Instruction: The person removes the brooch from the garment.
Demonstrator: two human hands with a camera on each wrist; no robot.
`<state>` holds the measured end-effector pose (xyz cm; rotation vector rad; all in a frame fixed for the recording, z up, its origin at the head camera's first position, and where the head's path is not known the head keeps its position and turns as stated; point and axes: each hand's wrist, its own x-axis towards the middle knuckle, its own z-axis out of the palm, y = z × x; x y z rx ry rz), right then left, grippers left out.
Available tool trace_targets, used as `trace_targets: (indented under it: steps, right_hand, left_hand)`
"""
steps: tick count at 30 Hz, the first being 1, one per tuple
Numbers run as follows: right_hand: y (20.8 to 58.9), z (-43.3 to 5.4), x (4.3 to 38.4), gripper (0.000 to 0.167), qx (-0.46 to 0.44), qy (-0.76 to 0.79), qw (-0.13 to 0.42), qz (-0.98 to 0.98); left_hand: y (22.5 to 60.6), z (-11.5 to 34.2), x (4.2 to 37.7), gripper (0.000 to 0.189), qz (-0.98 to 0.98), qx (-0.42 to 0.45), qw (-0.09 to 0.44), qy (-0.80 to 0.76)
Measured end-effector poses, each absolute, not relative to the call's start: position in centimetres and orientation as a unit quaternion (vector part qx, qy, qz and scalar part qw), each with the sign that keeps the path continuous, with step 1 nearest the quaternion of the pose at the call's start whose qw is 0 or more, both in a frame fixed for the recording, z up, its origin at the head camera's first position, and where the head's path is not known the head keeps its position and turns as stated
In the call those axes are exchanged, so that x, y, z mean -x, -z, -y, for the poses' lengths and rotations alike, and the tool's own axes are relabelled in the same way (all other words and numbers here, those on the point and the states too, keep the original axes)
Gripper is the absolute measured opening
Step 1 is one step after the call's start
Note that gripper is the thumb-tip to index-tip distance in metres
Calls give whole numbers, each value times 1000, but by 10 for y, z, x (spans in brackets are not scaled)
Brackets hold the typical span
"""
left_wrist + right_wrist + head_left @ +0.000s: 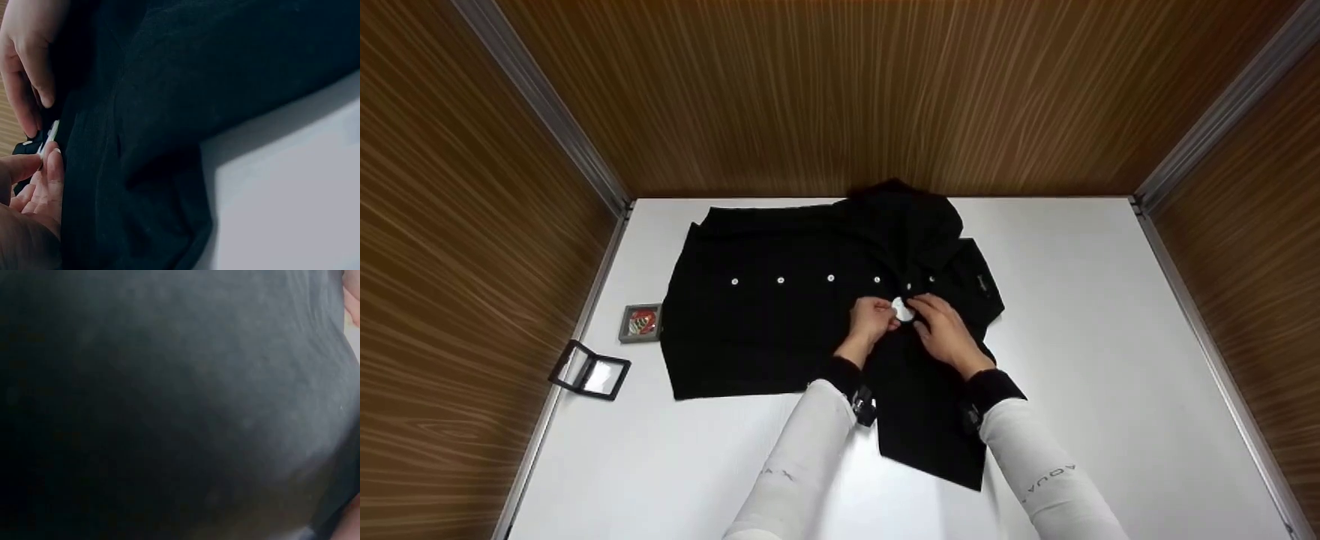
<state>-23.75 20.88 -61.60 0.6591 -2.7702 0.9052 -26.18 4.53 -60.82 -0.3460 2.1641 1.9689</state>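
A black button-up shirt (780, 337) lies spread on the white table, its row of white buttons running across the middle. Over its front, near the collar end, is a small flat white roundish piece (903, 310); its exact kind cannot be told. My left hand (872, 321) pinches the left side of this piece between thumb and fingers. In the left wrist view, the piece (52, 132) shows edge-on at the left fingertips. From the right, my right hand (945, 334) reaches in with fairly straight fingers, their tips beside the piece. The right wrist view is mostly blurred dark cloth.
Left of the shirt lies a grey square case (641, 322) with a red picture. Nearer the table's left edge stands an unfolded black frame (589, 371) with clear panes. Wood-patterned panels (840, 97) border the white table (1095, 360) at the back and sides.
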Motion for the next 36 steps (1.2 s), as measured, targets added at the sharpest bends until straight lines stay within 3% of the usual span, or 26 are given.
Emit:
trace_targets:
  steps: [10,23,36]
  right_hand:
    - [613,-209,237,39,-230,-287,26,930]
    - [615,-209,239,35,-262,-236,55,934]
    - [611,-213,243,33,-279,-212,49,935]
  left_hand:
    - [607,-45,262,16,-748,109,94,-648]
    - [607,-45,263,15,-731,122,102,-664]
    - [608,-47,266,11,-720,140,104,-672]
